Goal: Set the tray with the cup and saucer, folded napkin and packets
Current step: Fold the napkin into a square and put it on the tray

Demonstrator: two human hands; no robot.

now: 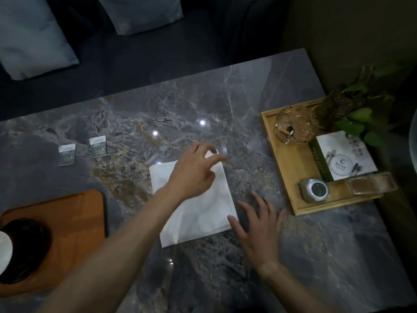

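We count two hands: left hand (194,170) at frame centre, right hand (257,229) lower right of centre. One white napkin (200,211), centre. Two packets, left of centre: one (67,154), other (97,147). Two trays: orange tray (74,213) lower left, bamboo tray (291,170) right. One dark saucer (24,247), one white cup (4,251), lower left edge. One glass ashtray (293,127), one plant (356,109), two cushions (31,35) (140,12) along top.

You had a white napkin (203,206) on grey veined marble table (225,105); orange-brown tray (74,213); green-and-white packets (97,147).
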